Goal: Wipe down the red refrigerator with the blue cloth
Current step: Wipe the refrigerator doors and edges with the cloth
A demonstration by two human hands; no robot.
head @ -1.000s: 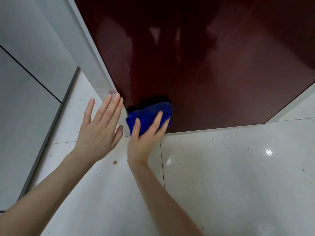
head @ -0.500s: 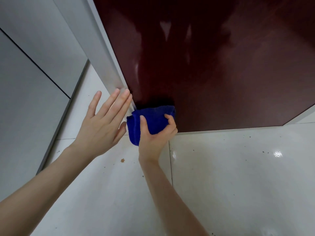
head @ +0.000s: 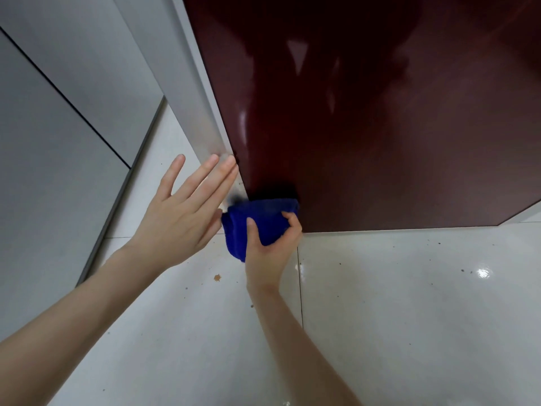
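Observation:
The glossy dark red refrigerator door [head: 395, 127] fills the upper right, its bottom edge just above the floor. The blue cloth [head: 257, 221] is bunched at the door's lower left corner, pressed against it. My right hand [head: 269, 250] grips the cloth from below, fingers curled into it. My left hand [head: 187, 212] is flat and spread, fingers together, its fingertips touching the grey side edge [head: 205, 118] of the refrigerator just left of the cloth.
White glossy floor tiles [head: 409, 317] lie below, with small brown specks and a brown spot [head: 217, 277]. Grey cabinet panels [head: 58, 142] stand at the left, leaving a narrow strip of floor beside the refrigerator.
My right hand has gone from lying flat on the cloth to curling around and gripping it. The view has shifted so the refrigerator corner sits further right and lower. My left hand stays at the edge.

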